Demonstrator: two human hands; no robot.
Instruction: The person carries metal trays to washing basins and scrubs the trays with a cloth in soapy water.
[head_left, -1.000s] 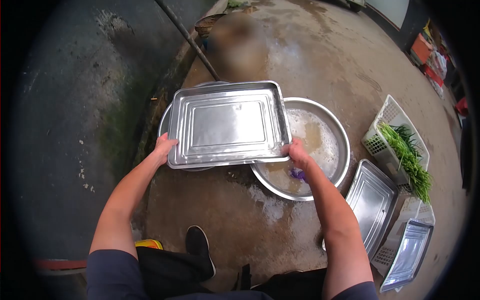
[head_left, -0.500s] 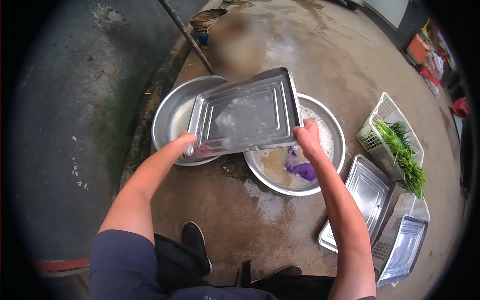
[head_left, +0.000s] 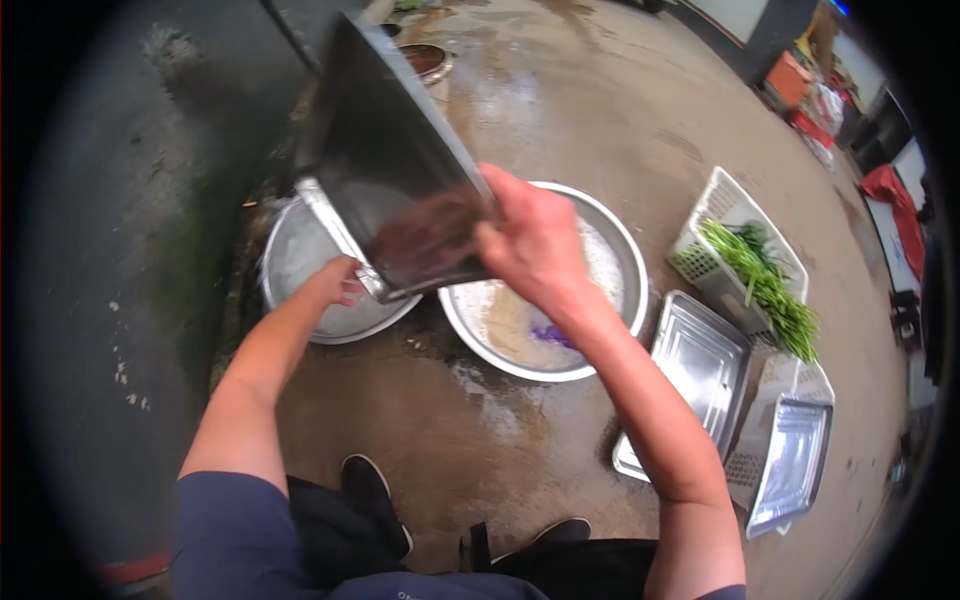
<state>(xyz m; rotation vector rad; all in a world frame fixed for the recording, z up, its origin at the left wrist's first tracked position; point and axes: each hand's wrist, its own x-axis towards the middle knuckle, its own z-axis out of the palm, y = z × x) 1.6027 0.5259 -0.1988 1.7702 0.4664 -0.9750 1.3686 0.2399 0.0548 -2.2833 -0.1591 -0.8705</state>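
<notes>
A rectangular metal tray (head_left: 400,180) is held up steeply tilted over the two basins, slightly blurred. My right hand (head_left: 535,238) grips its right edge, thumb toward the inside. By the tray's lower left corner is my left hand (head_left: 338,284), fingers apart, over the left metal basin (head_left: 285,300) of cloudy water; whether a fingertip touches the tray is hard to tell. Under my right forearm, the right metal basin (head_left: 470,345) holds foamy, brownish water with a purple cloth (head_left: 552,335) partly sunk in it.
At the right stand a white plastic basket (head_left: 692,255) of green vegetables (head_left: 765,285), a metal tray (head_left: 700,365) lying on the wet concrete, and another tray (head_left: 795,465) leaning on a second white basket (head_left: 748,470). A bucket (head_left: 430,65) stands beyond the basins.
The tray has swung from nearly level to a steep tilt, its far end rising up and left. My left hand has let go of its near left corner; my right hand has moved left with it.
</notes>
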